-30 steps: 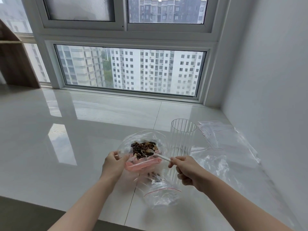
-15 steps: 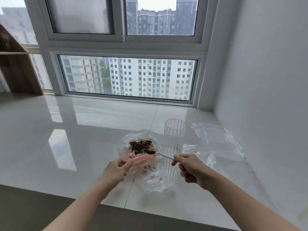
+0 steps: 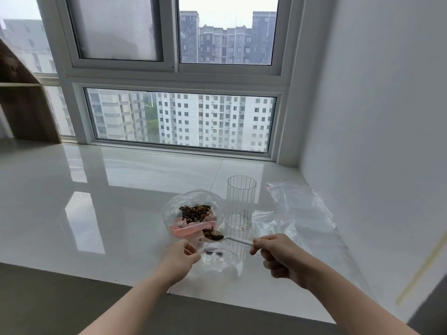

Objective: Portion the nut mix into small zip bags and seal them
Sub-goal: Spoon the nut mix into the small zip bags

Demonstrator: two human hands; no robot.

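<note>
A large clear bag (image 3: 191, 209) with a pink zip strip lies open on the white sill, dark nut mix (image 3: 197, 212) inside it. My right hand (image 3: 275, 253) grips the white handle of a spoon (image 3: 232, 239) whose bowl carries a load of nut mix, just outside the large bag's mouth. Below the spoon, a small zip bag (image 3: 221, 259) with a red line holds a few dark pieces. My left hand (image 3: 180, 256) pinches the small bag's left edge at its mouth.
A ribbed clear glass (image 3: 240, 205) stands upright just right of the large bag. Several empty clear zip bags (image 3: 297, 206) lie spread toward the right wall. The sill's front edge (image 3: 150, 286) runs under my forearms. A wooden shelf (image 3: 24, 110) stands far left.
The spoon has come out of the large bag with a load of nut mix and moved toward me, over the small bag. My left hand shifted from the large bag to the small bag's mouth.
</note>
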